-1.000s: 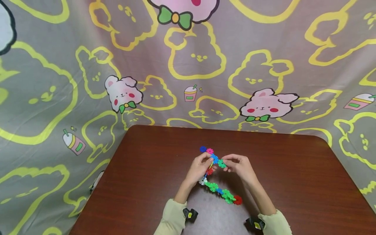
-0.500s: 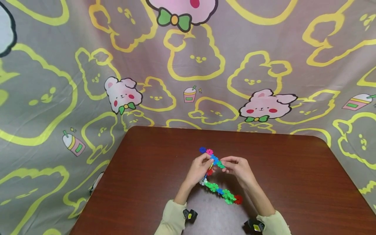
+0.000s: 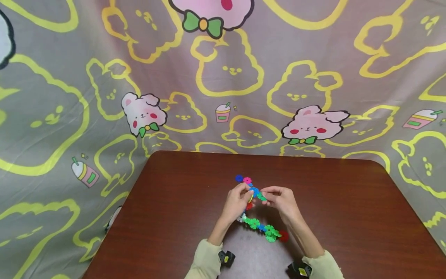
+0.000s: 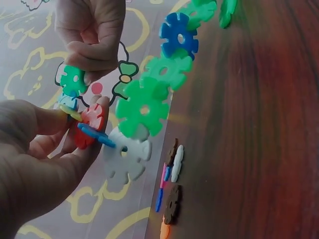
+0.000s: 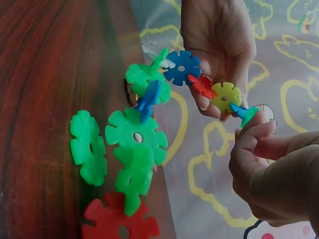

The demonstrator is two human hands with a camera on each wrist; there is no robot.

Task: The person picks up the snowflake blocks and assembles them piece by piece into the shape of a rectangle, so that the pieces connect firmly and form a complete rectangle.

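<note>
A chain of slotted plastic flower discs [image 3: 254, 223] hangs between the hands and bends toward the body, ending in a red disc [image 5: 119, 219]. My left hand [image 3: 233, 203] grips its upper part around a yellow disc [image 5: 227, 97] and the neighbouring blue disc [image 3: 254, 191]. Between thumb and fingers, my right hand [image 3: 283, 202] pinches a green disc [image 4: 73, 79], which meets that blue disc edge to edge; whether their slots interlock cannot be told. Red, blue, white [image 4: 124, 154] and several green discs follow along the chain.
Behind the left hand, loose discs lie on the brown table [image 3: 181, 201], among them a dark blue disc [image 3: 239, 178] and a pink disc [image 3: 247, 180]. The left wrist view shows a brown disc [image 4: 172, 204] there too. A patterned cloth [image 3: 195, 77] hangs behind.
The green disc in my right hand has tilted from facing the head camera to more edge-on, and come closer to the blue disc. The left hand keeps its grip.
</note>
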